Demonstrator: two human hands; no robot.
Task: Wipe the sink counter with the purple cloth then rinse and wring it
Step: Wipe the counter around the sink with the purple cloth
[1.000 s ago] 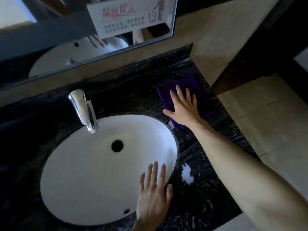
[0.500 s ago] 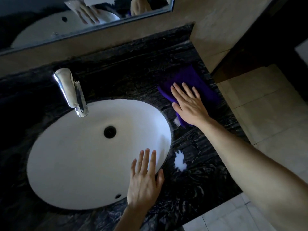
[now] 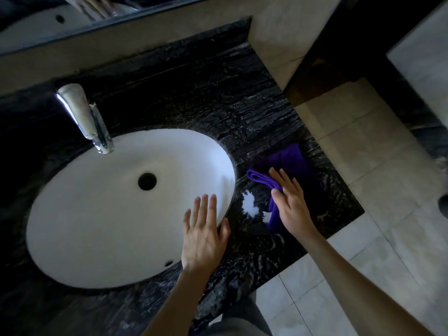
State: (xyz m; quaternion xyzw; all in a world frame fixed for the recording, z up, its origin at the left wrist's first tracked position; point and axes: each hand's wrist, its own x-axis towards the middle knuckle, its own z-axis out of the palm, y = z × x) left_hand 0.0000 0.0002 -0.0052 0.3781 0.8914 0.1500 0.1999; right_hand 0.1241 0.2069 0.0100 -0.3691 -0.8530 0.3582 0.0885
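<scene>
The purple cloth (image 3: 288,163) lies bunched on the black marble counter (image 3: 218,93), to the right of the white oval sink (image 3: 109,214). My right hand (image 3: 289,204) presses flat on the cloth with straight fingers and covers its near part. My left hand (image 3: 203,234) rests flat and open on the sink's near right rim, holding nothing. A small bright wet patch (image 3: 249,204) shines on the counter between the two hands.
A chrome faucet (image 3: 84,117) stands behind the sink at the left. A mirror (image 3: 72,10) runs along the back wall. The counter's right edge drops to a pale tiled floor (image 3: 375,166). A beige wall corner (image 3: 278,32) meets the counter at the back right.
My right hand has dragged the purple cloth toward me along the counter, from the back right corner to beside the sink's right rim. My left hand stays on the sink's rim.
</scene>
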